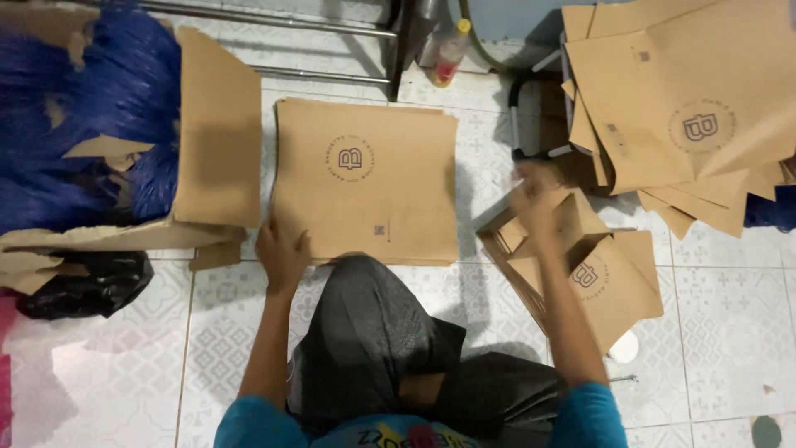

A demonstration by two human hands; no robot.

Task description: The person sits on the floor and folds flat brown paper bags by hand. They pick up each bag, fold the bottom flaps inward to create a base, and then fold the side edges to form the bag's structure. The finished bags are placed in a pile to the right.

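A neat stack of flat brown paper bags [365, 178] with a round printed mark lies on the tiled floor in front of me. My left hand [280, 251] rests on the stack's near left corner, fingers spread. My right hand [537, 199], blurred by motion, is over a second loose pile of folded brown bags [605, 278] on the right. Whether it grips a bag there is unclear. My knee in dark cloth [373, 332] sits between the two piles.
A cardboard box [220, 133] full of blue cords [83, 124] stands at left, with a black plastic bag [83, 286] beside it. More brown bags [688, 99] are heaped at top right. A bottle [452, 54] and metal bars [274, 21] stand at the back.
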